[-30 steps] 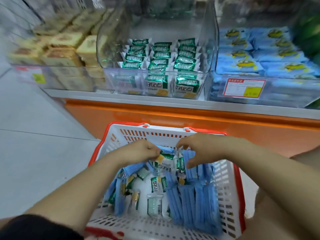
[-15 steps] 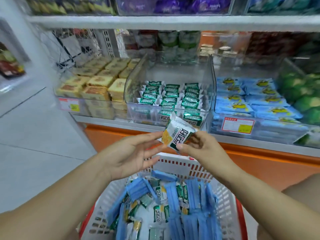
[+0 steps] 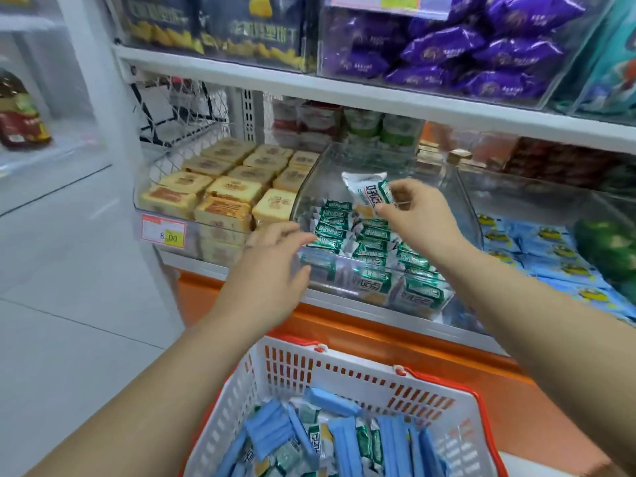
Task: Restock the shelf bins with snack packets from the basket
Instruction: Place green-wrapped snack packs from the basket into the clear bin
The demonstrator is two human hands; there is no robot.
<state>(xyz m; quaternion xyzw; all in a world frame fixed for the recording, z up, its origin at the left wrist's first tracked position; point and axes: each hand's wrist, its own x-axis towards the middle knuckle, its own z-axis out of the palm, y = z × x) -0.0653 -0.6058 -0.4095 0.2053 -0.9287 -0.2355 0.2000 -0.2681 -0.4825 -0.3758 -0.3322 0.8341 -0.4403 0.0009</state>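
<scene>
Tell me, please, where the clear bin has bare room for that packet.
Bare room lies at the back of the clear bin, between its rear wall and the last row of green packets. The front rows are crowded.

The price tag [image 3: 163,232] on the front of the cake bin [image 3: 206,242] is red-bordered and reads "8" and "00" on a yellow patch; its smaller print is illegible. The white-and-green packet [image 3: 370,194] pinched in the right hand [image 3: 416,215] bears large dark characters, tilted, not decipherable. The dark bags [image 3: 258,25] on the upper shelf [image 3: 344,87] carry pale lettering, blurred. The label [image 3: 378,1] above the purple packets [image 3: 447,39] has unreadable figures.
</scene>
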